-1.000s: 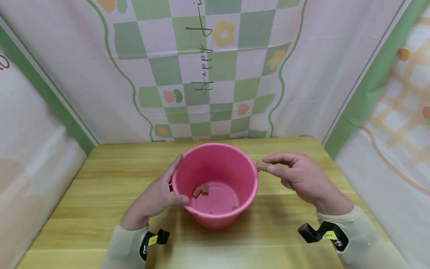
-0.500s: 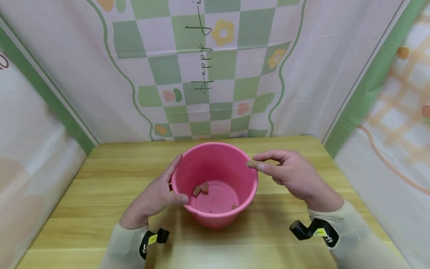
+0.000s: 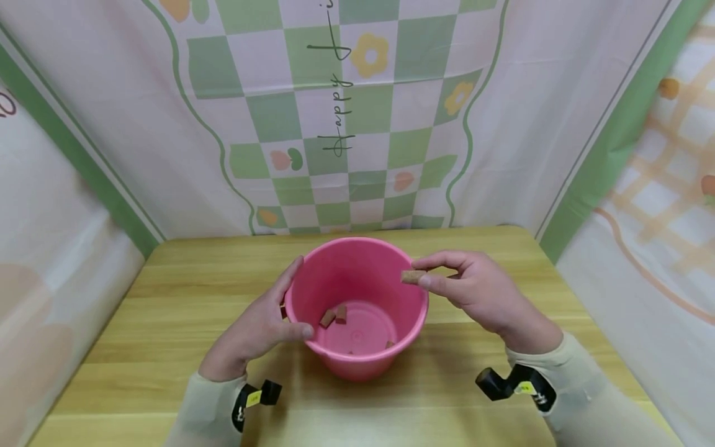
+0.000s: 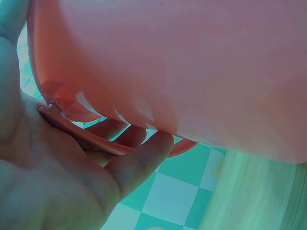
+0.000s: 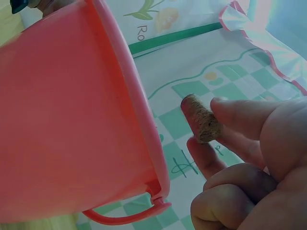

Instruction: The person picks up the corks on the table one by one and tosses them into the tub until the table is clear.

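"Cork [image 3: 412, 277], right of centre in the head view. Who has it?"

"Someone's right hand [image 3: 488, 298], pinching it between thumb and fingers. One end juts out toward the left."

"Is it touching the bucket [image 3: 360, 370]?"

"Seen from the right wrist, it's apart from the rim, just off the mouth. From the head, it overlaps the inner wall at the upper right."

"And the left hand [image 3: 262, 323]?"

"Clamped on the bucket's left side, thumb hooked over the rim. In the left wrist view its fingers show around the handle [image 4: 86, 139], lower left of the frame."

"Anything inside?"

"Two brown pieces [image 3: 327, 318] side by side at the left of the floor, and another piece [image 3: 390, 344] at the lower right, partly hidden by the near rim."

"What's it all standing on?"

"A wooden table [image 3: 195, 279], with a checked cloth [image 3: 368, 149] hanging behind, top centre."
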A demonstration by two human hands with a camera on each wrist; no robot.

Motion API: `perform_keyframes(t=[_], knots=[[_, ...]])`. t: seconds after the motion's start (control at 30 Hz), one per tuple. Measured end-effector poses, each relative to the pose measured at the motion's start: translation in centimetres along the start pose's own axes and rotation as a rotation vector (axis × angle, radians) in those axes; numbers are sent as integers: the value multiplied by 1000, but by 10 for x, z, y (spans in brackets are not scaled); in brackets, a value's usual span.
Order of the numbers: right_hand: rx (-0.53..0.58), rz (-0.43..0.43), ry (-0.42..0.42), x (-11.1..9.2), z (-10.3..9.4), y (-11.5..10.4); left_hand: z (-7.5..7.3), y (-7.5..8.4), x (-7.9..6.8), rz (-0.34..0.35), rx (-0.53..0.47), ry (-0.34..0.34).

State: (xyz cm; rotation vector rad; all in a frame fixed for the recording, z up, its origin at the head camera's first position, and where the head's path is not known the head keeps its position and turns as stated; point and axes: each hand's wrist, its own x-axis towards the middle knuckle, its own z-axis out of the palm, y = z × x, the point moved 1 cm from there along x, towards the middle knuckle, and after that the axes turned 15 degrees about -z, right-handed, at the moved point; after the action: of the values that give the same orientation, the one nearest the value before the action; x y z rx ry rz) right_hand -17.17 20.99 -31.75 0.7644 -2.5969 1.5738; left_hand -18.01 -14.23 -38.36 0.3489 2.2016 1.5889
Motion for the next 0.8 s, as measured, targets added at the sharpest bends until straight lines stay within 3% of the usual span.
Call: perform_keyframes(t=[0.33, 0.8], knots=[[-12, -7, 6, -1, 0, 0, 0, 0, 0, -17, 8, 10], [-10, 21, 24, -4, -2, 2, 0, 0, 1, 14, 12, -6]])
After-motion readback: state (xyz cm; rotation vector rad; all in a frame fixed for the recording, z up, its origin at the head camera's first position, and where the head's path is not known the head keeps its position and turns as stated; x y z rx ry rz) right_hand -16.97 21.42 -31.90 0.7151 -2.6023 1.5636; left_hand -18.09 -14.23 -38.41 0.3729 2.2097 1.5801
